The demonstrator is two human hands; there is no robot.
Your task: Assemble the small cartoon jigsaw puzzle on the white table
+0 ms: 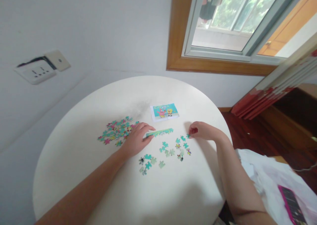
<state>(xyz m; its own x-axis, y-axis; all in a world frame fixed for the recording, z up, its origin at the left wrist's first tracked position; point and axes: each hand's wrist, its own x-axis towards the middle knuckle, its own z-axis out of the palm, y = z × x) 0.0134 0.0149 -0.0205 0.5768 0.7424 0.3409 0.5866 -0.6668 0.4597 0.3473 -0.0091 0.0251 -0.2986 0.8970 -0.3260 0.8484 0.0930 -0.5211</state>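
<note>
A narrow strip of joined puzzle pieces (pixel 163 132), teal with a printed design, lies on the table. My left hand (pixel 136 139) rests at the strip's left end, thumb and fingers on either side of it. At the right, my right hand (pixel 204 131) is closed, with a teal puzzle piece (pixel 188 136) at its fingertips. Loose teal, pale green and yellow pieces (pixel 171 152) lie scattered below the strip, and another small group (pixel 148 165) sits nearer me. Beside my left hand spreads a heap of mixed puzzle pieces (pixel 116 129), partly hidden by the fingers.
Behind the strip lies a picture card (pixel 165 112) with cartoon figures. Everything stands on a round white table (pixel 81 126) against the wall. White cloth or plastic (pixel 262 178) with a pink-edged phone (pixel 292 203) is at lower right. A wood-framed window (pixel 223 61) is beyond.
</note>
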